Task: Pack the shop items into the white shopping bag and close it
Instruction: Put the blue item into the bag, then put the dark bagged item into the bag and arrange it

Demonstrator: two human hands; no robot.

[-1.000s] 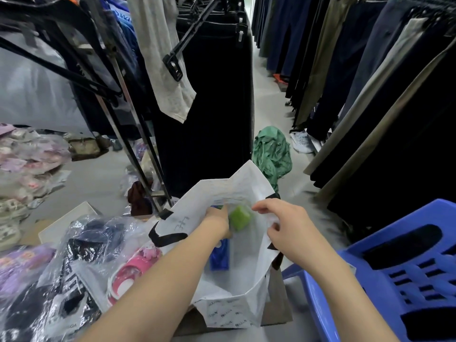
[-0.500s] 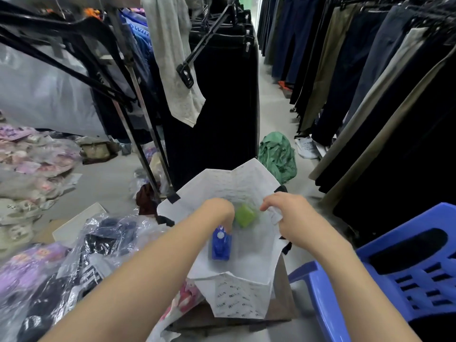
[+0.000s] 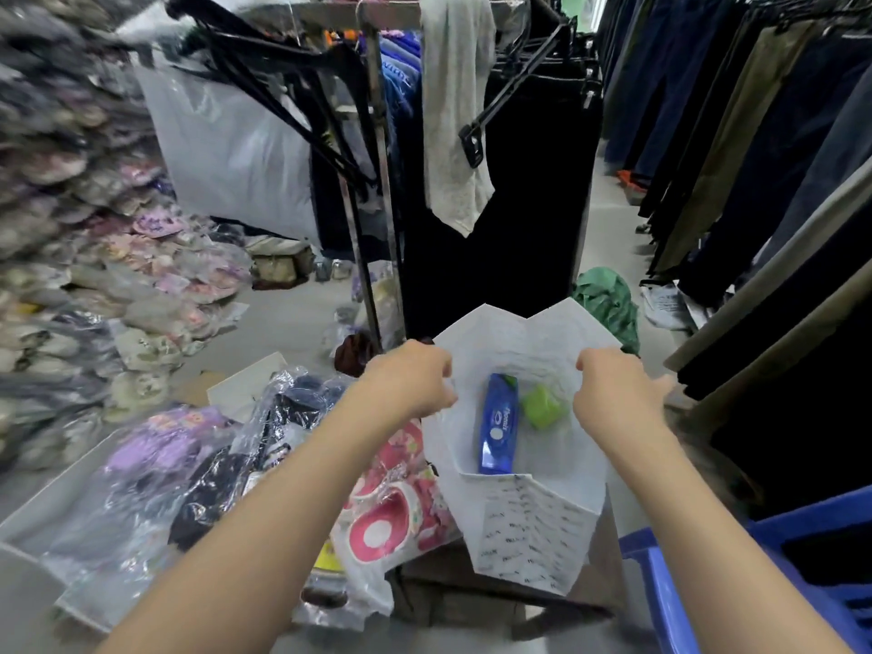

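Note:
The white shopping bag (image 3: 528,526) stands open on a brown box in front of me. Inside it lie a blue tube-shaped pack (image 3: 498,424) and a small green item (image 3: 541,407). My left hand (image 3: 410,380) grips the bag's left rim with curled fingers. My right hand (image 3: 613,389) grips the right rim, and the mouth is held wide between them.
Plastic-wrapped goods, among them a pink patterned pack (image 3: 391,507) and dark clothing (image 3: 212,483), lie left of the bag. A blue plastic chair (image 3: 736,582) stands at the right. Hanging trousers (image 3: 755,181) line the right side, and a clothes rack (image 3: 377,181) stands behind.
My left hand came out of the bag and took hold of its left rim. The blue pack now lies flat inside beside the green item. The camera tilted up.

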